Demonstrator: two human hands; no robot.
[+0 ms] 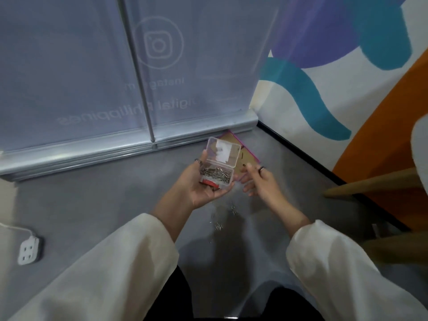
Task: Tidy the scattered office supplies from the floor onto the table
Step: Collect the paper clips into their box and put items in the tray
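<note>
My left hand (196,184) holds a small clear plastic box (218,166) with its lid flipped open, full of silver paper clips over a red label. My right hand (259,180) hovers just right of the box, fingers loosely extended, thumb and forefinger close together; whether they pinch a clip is too blurred to tell. Several loose paper clips (218,225) lie scattered on the grey floor (115,193) below my hands. A brown cardboard piece with a pink edge (249,156) lies on the floor behind the box.
A roll-up banner base (92,149) runs along the floor ahead. A white power strip (29,251) with its cable lies at the left. Wooden furniture legs (370,184) and an orange panel stand at the right, against a painted wall.
</note>
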